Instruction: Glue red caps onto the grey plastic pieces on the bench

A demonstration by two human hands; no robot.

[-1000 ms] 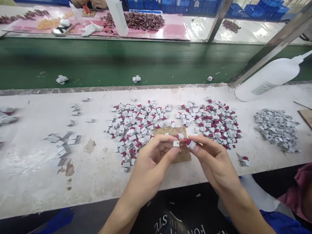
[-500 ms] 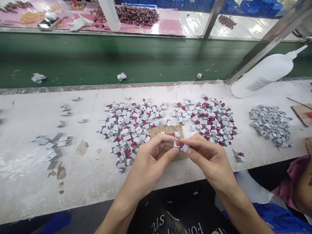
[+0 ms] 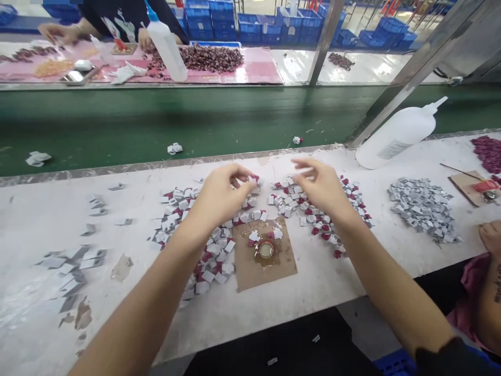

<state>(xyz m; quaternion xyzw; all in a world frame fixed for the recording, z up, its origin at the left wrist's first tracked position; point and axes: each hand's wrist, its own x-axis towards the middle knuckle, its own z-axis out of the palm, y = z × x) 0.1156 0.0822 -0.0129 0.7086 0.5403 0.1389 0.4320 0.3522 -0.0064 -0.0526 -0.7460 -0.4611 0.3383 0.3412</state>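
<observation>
My left hand (image 3: 225,196) is closed, pinching a small white-and-dark-red piece (image 3: 254,178) at its fingertips, above the far edge of the left pile of such pieces (image 3: 219,261). Over the right pile of similar pieces (image 3: 287,201) hovers my right hand (image 3: 323,188), fingers apart and slightly blurred, with nothing visible between them. Between the two arms lies a brown cardboard square (image 3: 250,277). On it, a small round cap-like dish (image 3: 266,250) sits in a wet, shiny patch, with a few white-and-red pieces beside it.
A white squeeze bottle (image 3: 397,138) leans by a metal post (image 3: 391,99). Grey-white pieces (image 3: 425,209) form a heap at right, near another person's hand (image 3: 491,237). Loose folded pieces (image 3: 74,266) lie at left. Beyond runs a green belt (image 3: 136,120); a co-worker sits across it.
My hands have separated and moved away from me, off the cardboard. The left carries a piece toward the left pile; the right has opened over the right pile. The view has tilted up.
</observation>
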